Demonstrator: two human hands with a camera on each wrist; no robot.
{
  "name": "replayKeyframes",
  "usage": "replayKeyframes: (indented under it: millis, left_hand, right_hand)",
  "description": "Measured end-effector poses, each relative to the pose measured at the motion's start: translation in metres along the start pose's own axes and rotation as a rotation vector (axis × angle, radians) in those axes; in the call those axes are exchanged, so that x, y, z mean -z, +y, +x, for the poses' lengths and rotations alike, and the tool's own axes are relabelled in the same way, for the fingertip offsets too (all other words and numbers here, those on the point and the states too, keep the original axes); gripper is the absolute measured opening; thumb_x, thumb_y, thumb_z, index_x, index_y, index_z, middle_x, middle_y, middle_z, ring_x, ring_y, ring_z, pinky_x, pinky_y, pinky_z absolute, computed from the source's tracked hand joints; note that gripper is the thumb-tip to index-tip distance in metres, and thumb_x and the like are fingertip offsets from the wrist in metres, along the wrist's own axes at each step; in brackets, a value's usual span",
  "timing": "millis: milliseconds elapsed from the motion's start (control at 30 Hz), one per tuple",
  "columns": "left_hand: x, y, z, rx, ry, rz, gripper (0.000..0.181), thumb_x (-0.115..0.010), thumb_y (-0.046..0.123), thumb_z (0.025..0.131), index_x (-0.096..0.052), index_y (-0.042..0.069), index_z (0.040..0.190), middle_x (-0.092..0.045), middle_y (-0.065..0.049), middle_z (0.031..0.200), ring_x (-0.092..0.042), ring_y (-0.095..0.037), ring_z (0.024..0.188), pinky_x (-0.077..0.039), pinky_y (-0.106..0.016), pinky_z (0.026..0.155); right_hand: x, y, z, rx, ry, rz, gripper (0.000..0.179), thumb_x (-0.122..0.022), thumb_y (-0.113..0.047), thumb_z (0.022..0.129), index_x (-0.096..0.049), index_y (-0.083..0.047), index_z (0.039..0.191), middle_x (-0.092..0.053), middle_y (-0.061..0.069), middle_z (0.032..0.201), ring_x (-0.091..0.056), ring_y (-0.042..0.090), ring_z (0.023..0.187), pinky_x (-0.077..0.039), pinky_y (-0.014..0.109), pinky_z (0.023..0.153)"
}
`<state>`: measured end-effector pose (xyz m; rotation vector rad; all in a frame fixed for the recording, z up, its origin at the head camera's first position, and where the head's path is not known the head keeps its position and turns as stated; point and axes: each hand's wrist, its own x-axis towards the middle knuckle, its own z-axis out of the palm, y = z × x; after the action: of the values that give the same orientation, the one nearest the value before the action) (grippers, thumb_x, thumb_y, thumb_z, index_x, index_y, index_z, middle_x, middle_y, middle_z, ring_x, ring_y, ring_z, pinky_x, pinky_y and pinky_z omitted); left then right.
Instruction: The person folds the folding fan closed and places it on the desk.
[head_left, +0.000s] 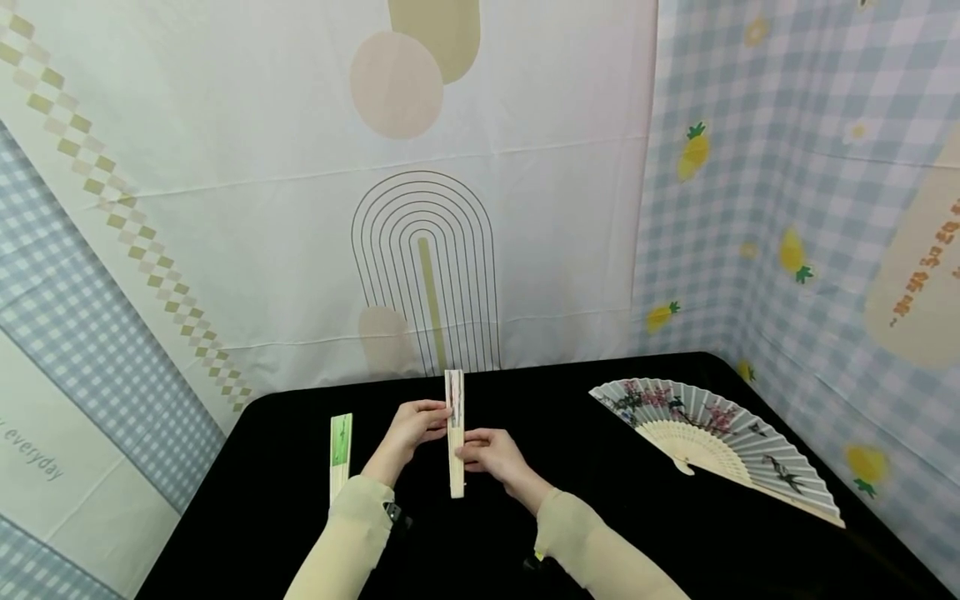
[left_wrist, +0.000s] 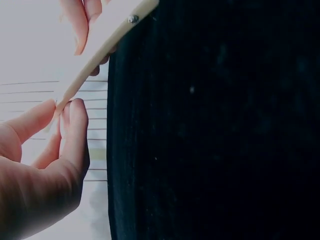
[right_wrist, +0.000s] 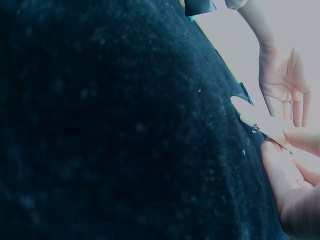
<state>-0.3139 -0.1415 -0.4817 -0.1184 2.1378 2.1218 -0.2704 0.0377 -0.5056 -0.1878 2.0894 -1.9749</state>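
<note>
A folded hand fan (head_left: 457, 462) with pale ribs stands nearly upright in the head view, held between both hands. My left hand (head_left: 411, 427) pinches its upper part, where the patterned leaf begins. Lower down, my right hand (head_left: 495, 454) pinches the ribs from the other side. In the left wrist view the left hand (left_wrist: 55, 155) has its thumb and fingertips on the fan's edge, and a metal rivet (left_wrist: 133, 19) shows near the other end. The right wrist view shows the right hand (right_wrist: 295, 185) gripping close to the rivet end.
On the black table (head_left: 570, 517), a second folded fan (head_left: 341, 446) with a green leaf lies left of the left forearm. An open fan (head_left: 720, 433) with painted flowers and a bird lies spread at the right. Behind the table hangs a patterned cloth (head_left: 555, 250).
</note>
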Motion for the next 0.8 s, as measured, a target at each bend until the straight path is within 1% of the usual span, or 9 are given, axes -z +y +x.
replayKeyframes:
  millis: [233, 367, 533, 667, 800]
  left_hand:
    - [0.0025, -0.0020, 0.0019, 0.040, -0.013, 0.055, 0.026, -0.069, 0.000, 0.093, -0.067, -0.013, 0.115, -0.071, -0.012, 0.091, -0.068, -0.014, 0.073, -0.062, -0.031, 0.073]
    - [0.0038, -0.0011, 0.0010, 0.065, -0.013, 0.085, 0.026, -0.068, 0.000, 0.093, -0.066, -0.014, 0.116, -0.070, -0.013, 0.091, -0.068, -0.015, 0.073, -0.062, -0.031, 0.073]
    - [0.0060, -0.0017, 0.0002, 0.083, -0.023, 0.115, 0.028, -0.067, 0.001, 0.095, -0.065, -0.014, 0.119, -0.071, -0.017, 0.098, -0.069, -0.016, 0.075, -0.062, -0.032, 0.075]
    - [0.0081, -0.0031, -0.0002, 0.089, -0.033, 0.139, 0.028, -0.066, 0.002, 0.096, -0.066, -0.013, 0.120, -0.070, -0.020, 0.105, -0.070, -0.019, 0.079, -0.062, -0.034, 0.077]
    - [0.0093, -0.0046, 0.0001, 0.090, -0.048, 0.157, 0.027, -0.065, 0.002, 0.097, -0.066, -0.012, 0.120, -0.069, -0.021, 0.108, -0.069, -0.021, 0.082, -0.062, -0.035, 0.078]
  right_hand:
    - [-0.0017, 0.0025, 0.0015, 0.002, 0.014, -0.032, 0.035, -0.073, -0.007, 0.092, -0.066, 0.011, 0.121, -0.072, 0.015, 0.105, -0.073, 0.027, 0.089, -0.062, 0.037, 0.077]
    - [-0.0034, 0.0020, 0.0026, -0.008, 0.028, -0.054, 0.035, -0.075, -0.007, 0.091, -0.067, 0.010, 0.119, -0.072, 0.014, 0.103, -0.073, 0.026, 0.088, -0.062, 0.035, 0.076]
    - [-0.0036, 0.0028, 0.0035, -0.009, 0.041, -0.076, 0.030, -0.076, -0.005, 0.090, -0.069, 0.010, 0.115, -0.073, 0.013, 0.098, -0.073, 0.024, 0.084, -0.063, 0.032, 0.073]
    - [-0.0025, 0.0024, 0.0034, -0.014, 0.025, -0.093, 0.030, -0.076, -0.006, 0.090, -0.069, 0.010, 0.115, -0.074, 0.013, 0.095, -0.073, 0.024, 0.081, -0.063, 0.032, 0.072]
    - [-0.0012, 0.0002, 0.0045, -0.017, 0.004, -0.121, 0.031, -0.077, -0.007, 0.089, -0.070, 0.009, 0.114, -0.074, 0.013, 0.093, -0.074, 0.024, 0.079, -0.063, 0.031, 0.070]
